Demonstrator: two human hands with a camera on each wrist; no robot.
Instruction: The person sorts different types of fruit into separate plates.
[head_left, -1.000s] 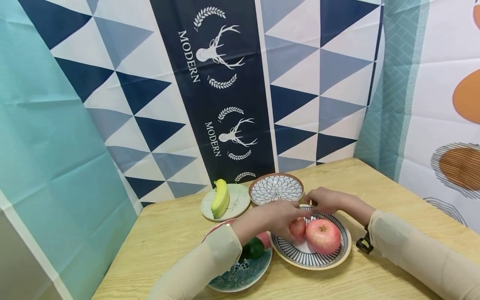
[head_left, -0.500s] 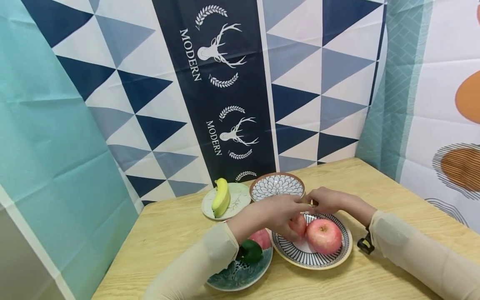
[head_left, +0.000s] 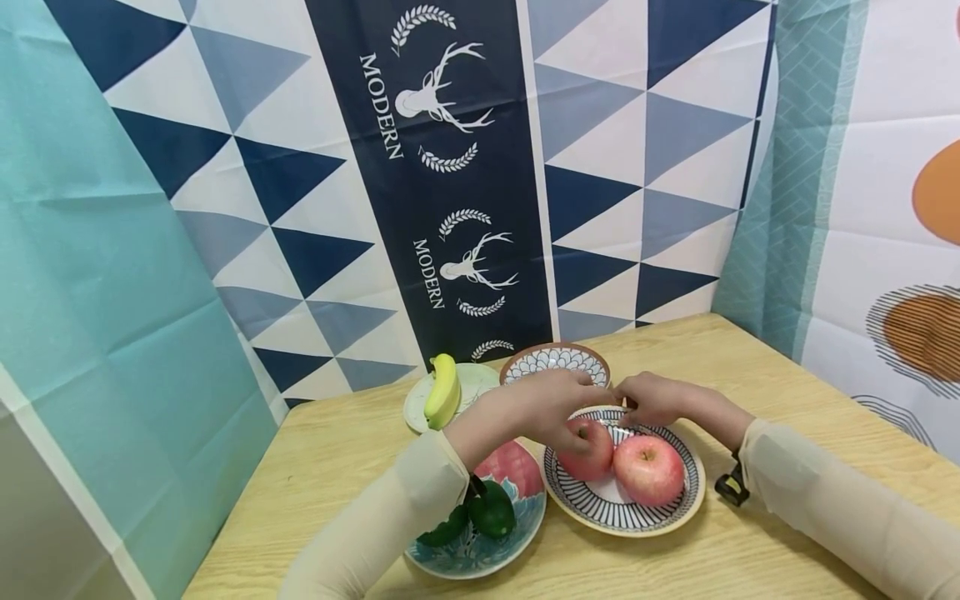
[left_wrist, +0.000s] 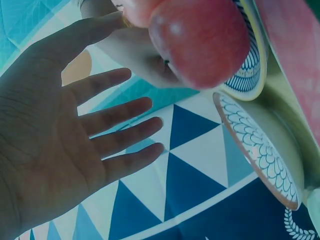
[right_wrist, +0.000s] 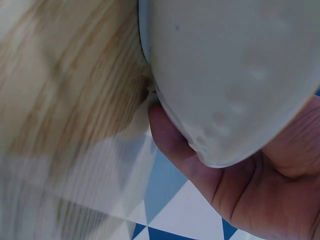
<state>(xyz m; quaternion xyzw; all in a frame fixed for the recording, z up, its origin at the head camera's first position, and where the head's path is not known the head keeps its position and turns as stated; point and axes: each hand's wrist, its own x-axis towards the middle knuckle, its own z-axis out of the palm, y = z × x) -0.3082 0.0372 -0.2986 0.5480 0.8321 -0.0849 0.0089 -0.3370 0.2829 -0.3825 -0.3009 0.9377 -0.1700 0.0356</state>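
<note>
Two red apples, a left one (head_left: 594,442) and a right one (head_left: 649,472), sit side by side in a striped plate (head_left: 621,527). My left hand (head_left: 546,407) hovers over the left side of this plate. Its fingers are straight and spread in the left wrist view, with the left apple (left_wrist: 200,45) just beyond the fingertips. At the plate's far right rim is my right hand (head_left: 651,398), gripping the edge. In the right wrist view, its thumb side (right_wrist: 200,172) lies against the pale outside of the plate (right_wrist: 230,80).
A pink-and-teal plate (head_left: 534,527) with dark green, stemmed produce (head_left: 491,510) stands at the front left, partly under my left sleeve. Behind are a banana (head_left: 444,392) on a pale green plate (head_left: 477,380) and a brown-rimmed bowl (head_left: 555,357). Patterned cloth hangs behind the table.
My left hand has lifted and drawn back to the left, uncovering more of the left apple and the green produce. The right hand has stayed at the plate's rim.
</note>
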